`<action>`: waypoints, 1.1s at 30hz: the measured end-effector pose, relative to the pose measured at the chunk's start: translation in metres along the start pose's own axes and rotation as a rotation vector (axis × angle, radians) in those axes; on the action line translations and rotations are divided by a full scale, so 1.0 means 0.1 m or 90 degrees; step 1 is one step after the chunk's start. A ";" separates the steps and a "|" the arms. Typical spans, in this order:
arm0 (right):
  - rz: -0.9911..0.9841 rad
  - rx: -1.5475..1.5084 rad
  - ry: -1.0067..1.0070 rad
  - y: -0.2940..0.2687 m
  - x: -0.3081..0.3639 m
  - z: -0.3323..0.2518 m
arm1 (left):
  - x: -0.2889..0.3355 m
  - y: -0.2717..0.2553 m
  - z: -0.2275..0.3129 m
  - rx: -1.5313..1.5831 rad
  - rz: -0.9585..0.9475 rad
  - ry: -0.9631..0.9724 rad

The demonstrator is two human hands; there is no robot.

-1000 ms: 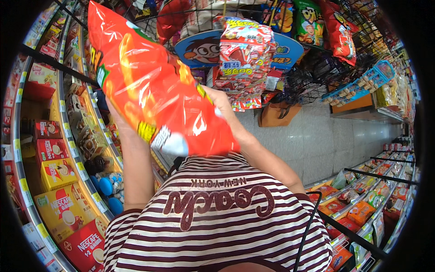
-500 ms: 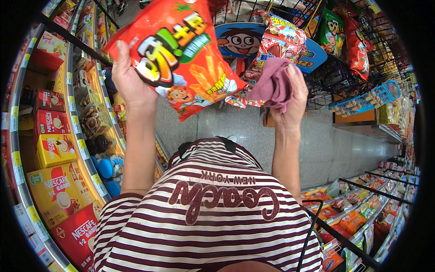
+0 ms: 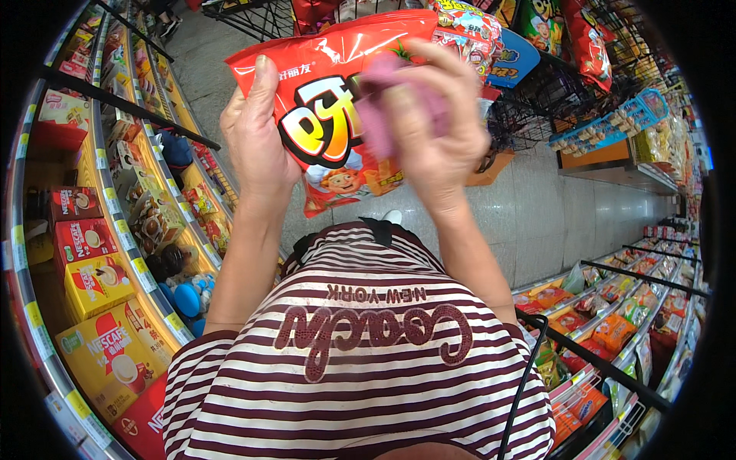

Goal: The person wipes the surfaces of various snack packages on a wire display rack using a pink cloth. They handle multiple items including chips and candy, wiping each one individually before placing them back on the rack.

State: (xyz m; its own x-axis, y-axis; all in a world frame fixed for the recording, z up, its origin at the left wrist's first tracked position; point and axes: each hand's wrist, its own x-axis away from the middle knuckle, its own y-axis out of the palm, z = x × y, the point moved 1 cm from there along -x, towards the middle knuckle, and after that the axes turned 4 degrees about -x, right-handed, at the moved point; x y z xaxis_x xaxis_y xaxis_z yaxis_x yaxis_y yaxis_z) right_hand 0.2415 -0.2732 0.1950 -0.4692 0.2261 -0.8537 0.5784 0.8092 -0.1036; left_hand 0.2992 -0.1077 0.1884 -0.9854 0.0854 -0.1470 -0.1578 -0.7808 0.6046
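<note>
A large red snack bag [image 3: 326, 73] is held up in front of me. My left hand [image 3: 264, 142] grips its left edge, thumb on the printed front and the fingers hidden behind. My right hand [image 3: 441, 123], a little smeared by motion, holds a crumpled mauve cloth [image 3: 418, 111] against the bag's front. The cloth and hand cover the right half of the bag's print.
Shelves of boxed coffee [image 3: 96, 284] and other packets run along my left. Behind the bag stands a black wire rack [image 3: 253, 17] with more snack bags [image 3: 586, 46]. A blue basket [image 3: 613, 123] and a low shelf of packets [image 3: 613, 330] are on the right.
My right hand has swung left with the cloth, from beside the bag onto its front. The bag has turned more level and shifted slightly right and down with my left hand.
</note>
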 end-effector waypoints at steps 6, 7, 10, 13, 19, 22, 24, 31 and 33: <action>-0.167 0.048 -0.130 0.32 0.45 -0.10 | -0.01 -0.19 -0.04 -0.013 0.023 0.005; -0.151 0.047 -0.161 0.36 0.49 -0.09 | -0.02 -0.23 -0.05 -0.017 0.027 -0.002; -0.155 -0.001 -0.147 0.36 0.53 -0.02 | -0.04 -0.32 -0.10 -0.004 0.034 -0.021; -0.153 -0.022 -0.125 0.23 0.45 0.04 | -0.05 -0.43 -0.08 0.064 0.000 -0.039; 0.037 -0.057 0.184 -0.22 0.33 0.06 | -0.29 -0.89 0.04 0.295 -0.119 -0.123; 0.122 -0.146 0.270 -0.37 0.26 0.12 | -0.35 -0.90 0.10 0.399 -0.265 -0.149; 0.119 -0.181 0.300 -0.44 0.24 0.13 | -0.39 -0.88 0.08 0.158 0.196 -0.070; -0.021 -0.183 0.387 -0.52 0.28 0.19 | -0.41 -0.96 0.07 0.226 -0.094 -0.100; -0.065 -0.216 0.433 -0.53 0.28 0.14 | -0.39 -0.97 0.05 0.078 0.132 -0.045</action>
State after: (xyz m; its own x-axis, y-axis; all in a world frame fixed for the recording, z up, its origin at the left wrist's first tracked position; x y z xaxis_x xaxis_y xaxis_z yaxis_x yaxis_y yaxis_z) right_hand 0.2072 -0.3180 0.1694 -0.8804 0.3363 -0.3343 0.3247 0.9413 0.0917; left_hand 0.3522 -0.0328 0.1391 -0.9988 -0.0223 0.0435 0.0465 -0.7051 0.7076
